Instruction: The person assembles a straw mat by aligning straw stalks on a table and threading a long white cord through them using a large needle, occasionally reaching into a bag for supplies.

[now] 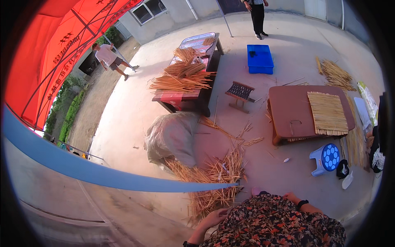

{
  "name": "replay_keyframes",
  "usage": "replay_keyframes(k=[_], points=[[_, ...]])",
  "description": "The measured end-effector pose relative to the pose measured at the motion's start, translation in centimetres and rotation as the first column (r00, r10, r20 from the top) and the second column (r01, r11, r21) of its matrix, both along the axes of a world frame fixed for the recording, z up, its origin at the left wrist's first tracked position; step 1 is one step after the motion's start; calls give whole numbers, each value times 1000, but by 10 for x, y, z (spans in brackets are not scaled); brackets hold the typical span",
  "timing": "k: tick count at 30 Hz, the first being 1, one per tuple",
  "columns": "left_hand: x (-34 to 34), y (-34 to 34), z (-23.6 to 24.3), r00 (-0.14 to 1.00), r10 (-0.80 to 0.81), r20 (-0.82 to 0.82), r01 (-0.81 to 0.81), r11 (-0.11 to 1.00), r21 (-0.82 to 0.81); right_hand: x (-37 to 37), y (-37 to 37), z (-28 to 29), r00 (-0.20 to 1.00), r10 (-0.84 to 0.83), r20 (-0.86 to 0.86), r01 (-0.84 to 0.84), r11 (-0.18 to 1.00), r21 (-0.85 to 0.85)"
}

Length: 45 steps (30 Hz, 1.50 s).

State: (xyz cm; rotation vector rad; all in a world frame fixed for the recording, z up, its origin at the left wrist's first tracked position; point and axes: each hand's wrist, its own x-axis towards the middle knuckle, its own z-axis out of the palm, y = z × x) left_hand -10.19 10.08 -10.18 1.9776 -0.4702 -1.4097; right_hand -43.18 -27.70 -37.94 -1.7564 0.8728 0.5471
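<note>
My left hand (217, 215) rests beside the flowered fabric over my body, fingers curled; whatever they may hold is too small to make out. My right hand (291, 196) is at the other side of that fabric, its fingers partly hidden. A heap of loose straw sticks (214, 199) lies on the concrete beyond my left hand, partly under a crumpled pale sack (170, 136). A blue pole (123, 178) crosses low from the left to the heap.
A long table (207, 99) bears straw bundles. A folding stool (240, 92), blue bin (259, 64), brown table (279, 111) with straw mat, plastic stool (325, 158) and straw pile (333, 72) stand or lie around. Two people (258, 18) (106, 55) are farther off. A red canopy (39, 49) hangs left.
</note>
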Motion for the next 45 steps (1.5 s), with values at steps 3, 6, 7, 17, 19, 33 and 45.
replay_keyframes(k=[3, 6, 7, 17, 19, 33, 45], points=[[-18, 26, -13, 997, -74, -9, 74, 997, -19, -7, 34, 20, 999, -25, -38, 25, 1000, -2], [-19, 38, 4, 983, -163, -85, 169, 983, 73, -9, 67, 27, 997, 23, -76, -27, 998, -51], [-18, 43, 6, 971, -234, -49, 237, 966, 98, -7, 83, 39, 996, -39, -82, 38, 999, -17], [-24, 72, -1, 883, -458, -104, 470, 866, 170, -53, 157, 65, 976, -212, -54, 208, 975, -73], [-22, 57, -5, 849, -516, -113, 528, 831, 173, -88, 173, 60, 941, -332, -59, 325, 940, -101], [-116, -127, -19, 708, -699, -102, 703, 681, 207, -226, 155, 41, 901, -384, -201, 360, 922, -145], [-189, -289, -18, 654, -743, -145, 752, 619, 225, -337, 43, 24, 761, -643, -85, 643, 765, -28]])
